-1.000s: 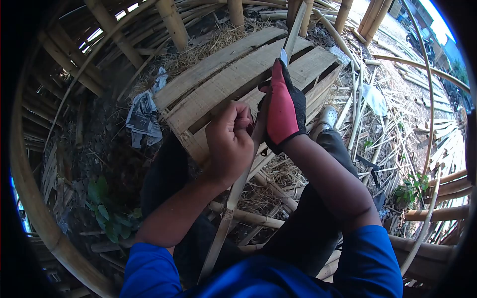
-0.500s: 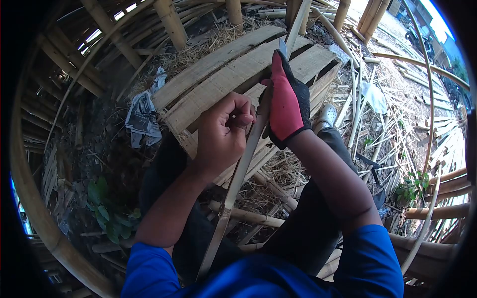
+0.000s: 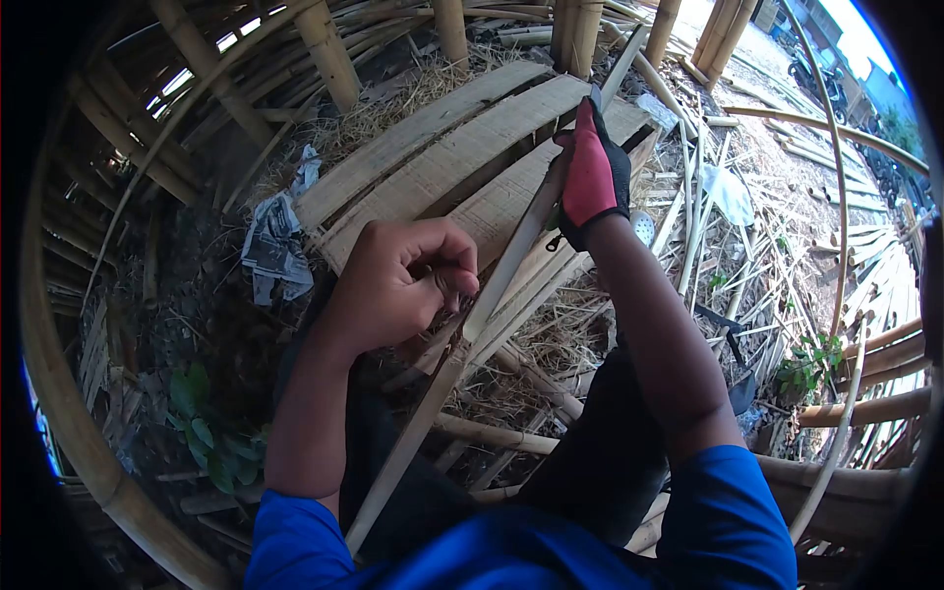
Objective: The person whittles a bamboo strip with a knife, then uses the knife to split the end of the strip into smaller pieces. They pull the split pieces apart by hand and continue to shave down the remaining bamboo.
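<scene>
A long split bamboo strip [image 3: 516, 256] runs diagonally from near my lap, over the slatted wooden bench [image 3: 433, 182], towards the far posts. My right hand [image 3: 595, 177], in a red and black glove, is closed against the strip's upper part, thumb side up. A small grey tip like a blade shows at the end of its finger; the rest is hidden. Bare and curled, my left hand [image 3: 403, 285] is beside the strip's middle, thumb and forefinger pinched together. What lies between them is too small to make out. Near those fingertips the strip has a node.
Crumpled printed cloth or paper [image 3: 275, 246] lies left of the bench. Upright bamboo posts [image 3: 329, 54] stand behind it. Dry shavings and bamboo offcuts [image 3: 708, 236] litter the right side. A leafy plant [image 3: 202, 423] grows at left, and a bamboo pole [image 3: 492, 433] crosses below.
The strip has shifted forward, its node now higher in view. My right hand has moved forward and slightly right; my left hand has come back and left, off the strip's upper part.
</scene>
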A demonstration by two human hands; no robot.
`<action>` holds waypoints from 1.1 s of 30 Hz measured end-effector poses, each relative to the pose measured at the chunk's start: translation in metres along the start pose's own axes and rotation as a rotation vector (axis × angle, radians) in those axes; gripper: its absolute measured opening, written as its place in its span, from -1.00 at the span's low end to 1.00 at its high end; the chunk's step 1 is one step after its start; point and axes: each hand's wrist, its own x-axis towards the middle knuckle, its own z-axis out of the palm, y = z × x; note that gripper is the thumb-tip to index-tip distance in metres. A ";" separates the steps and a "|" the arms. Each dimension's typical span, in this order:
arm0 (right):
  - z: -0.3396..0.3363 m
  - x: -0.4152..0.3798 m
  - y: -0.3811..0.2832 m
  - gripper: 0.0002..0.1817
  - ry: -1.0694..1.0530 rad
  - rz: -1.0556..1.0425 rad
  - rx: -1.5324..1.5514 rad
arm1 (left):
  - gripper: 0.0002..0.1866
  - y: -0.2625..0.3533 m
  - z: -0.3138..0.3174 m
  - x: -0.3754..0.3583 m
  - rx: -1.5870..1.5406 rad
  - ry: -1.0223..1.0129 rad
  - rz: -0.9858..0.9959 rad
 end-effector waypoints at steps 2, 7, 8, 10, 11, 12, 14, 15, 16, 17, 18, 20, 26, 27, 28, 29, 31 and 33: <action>0.001 0.007 0.007 -0.40 0.000 -0.001 -0.009 | -0.91 -0.006 -0.011 0.002 -0.112 -0.085 -0.221; 0.008 0.004 0.006 -0.41 -0.017 0.007 0.047 | -0.85 -0.030 -0.020 0.023 -0.112 0.265 -0.270; 0.006 0.006 0.010 -0.40 -0.022 0.023 0.027 | -0.78 -0.043 -0.012 0.029 0.097 0.938 -0.081; 0.010 0.006 0.010 -0.40 -0.039 0.032 0.007 | -0.73 -0.061 -0.021 0.027 0.053 0.881 -0.106; 0.012 0.003 0.009 -0.39 -0.040 0.020 0.052 | -0.68 -0.067 -0.024 0.025 0.006 0.814 -0.131; 0.013 0.000 0.008 -0.38 -0.038 0.011 0.098 | -0.68 -0.063 -0.024 0.023 0.006 0.815 -0.131; 0.011 -0.011 0.000 -0.37 -0.121 0.053 0.045 | -0.68 -0.044 -0.019 0.018 -0.110 0.337 -0.219; 0.010 -0.016 -0.002 -0.36 -0.208 0.095 -0.009 | -0.68 -0.039 -0.016 0.018 -0.112 0.337 -0.221; 0.010 -0.020 0.000 -0.36 -0.209 0.097 -0.011 | -0.69 -0.033 -0.012 0.020 -0.098 0.270 -0.198; 0.011 -0.024 0.001 -0.32 -0.267 0.045 -0.034 | -0.70 -0.030 -0.007 0.022 -0.083 0.204 -0.173; 0.013 -0.026 0.002 -0.27 -0.325 -0.008 -0.055 | -0.76 -0.035 -0.001 0.025 -0.102 0.239 -0.044; 0.015 -0.027 0.006 -0.25 -0.347 -0.011 -0.041 | -0.77 -0.041 0.005 0.029 -0.015 0.236 0.029; 0.015 -0.036 0.008 -0.26 -0.359 -0.005 -0.046 | -0.74 -0.040 0.013 0.034 0.035 0.200 0.033; 0.015 -0.036 0.007 -0.26 -0.353 -0.004 -0.052 | -0.75 -0.043 0.013 0.035 0.043 0.205 0.041; 0.016 -0.037 0.007 -0.26 -0.352 -0.003 -0.052 | -0.75 -0.045 0.012 0.036 0.052 0.210 0.050; 0.016 -0.040 0.005 -0.26 -0.344 -0.003 -0.052 | -0.75 -0.046 0.012 0.037 0.052 0.209 0.049; 0.016 -0.041 0.004 -0.26 -0.337 -0.003 -0.051 | -0.85 -0.046 0.011 0.038 -0.002 0.221 -0.006; 0.014 -0.042 0.005 -0.26 -0.393 -0.024 -0.084 | -0.90 -0.046 0.008 0.040 0.008 0.198 -0.013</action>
